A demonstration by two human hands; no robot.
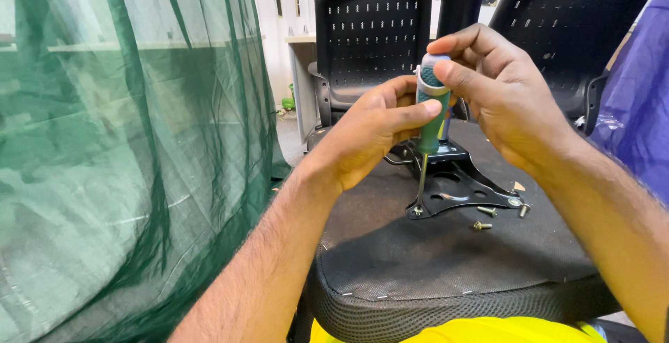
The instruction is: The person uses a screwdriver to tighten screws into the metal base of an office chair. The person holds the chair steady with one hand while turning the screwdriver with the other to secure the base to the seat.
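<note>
Both my hands grip a green-handled screwdriver [433, 116] held upright. My left hand [369, 134] wraps the lower handle with the thumb pressed on it. My right hand [498, 92] caps the grey top of the handle. The metal shaft runs down to a screw [417, 210] at the near left corner of a black metal mounting plate [460, 186]. The plate lies on the underside of an upturned black chair seat [432, 259]. Two loose screws [483, 217] lie on the seat to the right of the shaft, and a third [523, 209] sits at the plate's right corner.
A green mesh curtain [132, 155] fills the left side. Two black perforated chair backs [369, 43] stand behind the seat. Blue plastic sheeting [637, 106] hangs at the right. Yellow fabric [481, 330] shows at the bottom edge.
</note>
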